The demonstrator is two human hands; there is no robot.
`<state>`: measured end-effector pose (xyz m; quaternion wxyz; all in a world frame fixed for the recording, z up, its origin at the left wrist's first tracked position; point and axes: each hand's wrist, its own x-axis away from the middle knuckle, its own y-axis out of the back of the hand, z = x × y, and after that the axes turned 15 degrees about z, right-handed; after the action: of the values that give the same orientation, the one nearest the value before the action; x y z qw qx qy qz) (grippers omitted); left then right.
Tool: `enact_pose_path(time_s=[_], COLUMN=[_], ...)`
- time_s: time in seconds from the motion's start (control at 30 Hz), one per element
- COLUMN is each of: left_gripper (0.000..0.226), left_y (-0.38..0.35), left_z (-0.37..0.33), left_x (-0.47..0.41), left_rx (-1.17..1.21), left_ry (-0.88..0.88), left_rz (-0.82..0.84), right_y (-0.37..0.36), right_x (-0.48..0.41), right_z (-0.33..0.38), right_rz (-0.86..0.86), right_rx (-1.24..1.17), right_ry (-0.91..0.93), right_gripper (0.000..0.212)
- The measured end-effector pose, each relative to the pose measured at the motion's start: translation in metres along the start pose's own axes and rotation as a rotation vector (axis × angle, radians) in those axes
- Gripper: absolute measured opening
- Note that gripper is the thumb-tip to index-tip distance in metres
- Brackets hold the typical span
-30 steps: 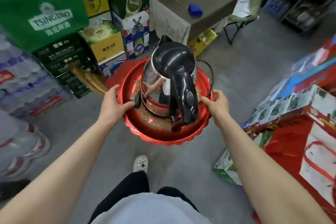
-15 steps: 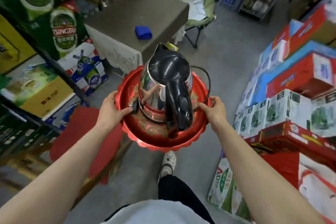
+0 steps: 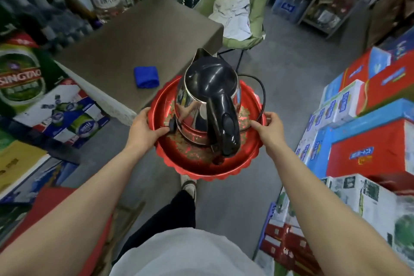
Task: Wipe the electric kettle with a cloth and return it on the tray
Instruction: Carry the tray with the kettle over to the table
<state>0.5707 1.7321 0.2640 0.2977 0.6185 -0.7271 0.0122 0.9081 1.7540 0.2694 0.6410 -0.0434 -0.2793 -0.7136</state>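
Head view. A round red tray (image 3: pixel 201 171) with a scalloped rim was held in the air above the grey floor (image 3: pixel 291 78) by both hands. The left hand (image 3: pixel 145 129) was closed on the tray's left rim, its thumb lying inside the tray and touching the black plug (image 3: pixel 172 125) of the power cord (image 3: pixel 259 84); the remaining fingers passed under the rim and were hidden. The right hand (image 3: pixel 270 126) was closed on the right rim in the same manner, thumb on the inner surface and fingers beneath. An electric kettle (image 3: pixel 208 105), with a polished steel body, black lid and black handle, stood upright at the centre of the tray, its spout pointing away from the person and its handle toward the person. The cord looped out past the tray's far right edge. The tray's floor showed worn, speckled patches around the kettle's base. A folded blue cloth (image 3: pixel 146 76) lay on a brown-topped table (image 3: pixel 116 51) just beyond and left of the tray, apart from it. A green folding chair (image 3: pixel 244 6) bearing a crumpled white fabric (image 3: pixel 233 15) stood past the table. Stacked beer cartons (image 3: pixel 44 101) lay at left, and red and blue boxes (image 3: pixel 369 136) at right.
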Motion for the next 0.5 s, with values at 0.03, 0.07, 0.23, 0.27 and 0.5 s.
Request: enact_pose_path(time_s=[0.03,0.07,0.23,0.27,0.5], left_gripper=[0.089,0.09,0.09,0.092,0.077], left_y=[0.001,0.003,0.014,0.017,0.022], left_z=[-0.011,-0.021,-0.064,-0.072,-0.117], left_x=[-0.024,-0.047,-0.149,-0.166,-0.279], left_rx=[-0.002,-0.003,0.036,0.044,0.067], left_ry=[0.0,-0.002,0.003,0.016,0.083], left_rz=[0.001,0.003,-0.015,-0.023,-0.171], right_y=[0.004,0.008,0.022,0.024,0.014], right_x=[-0.024,-0.048,-0.154,-0.174,-0.339], right_z=[0.009,0.019,0.071,0.081,0.142], right_rz=[-0.004,-0.01,0.001,0.017,0.15], right_rx=[0.006,0.011,0.042,0.05,0.166], right_ry=[0.0,-0.001,0.001,-0.003,-0.011], right_gripper=[0.037,0.037,0.037,0.036,0.037])
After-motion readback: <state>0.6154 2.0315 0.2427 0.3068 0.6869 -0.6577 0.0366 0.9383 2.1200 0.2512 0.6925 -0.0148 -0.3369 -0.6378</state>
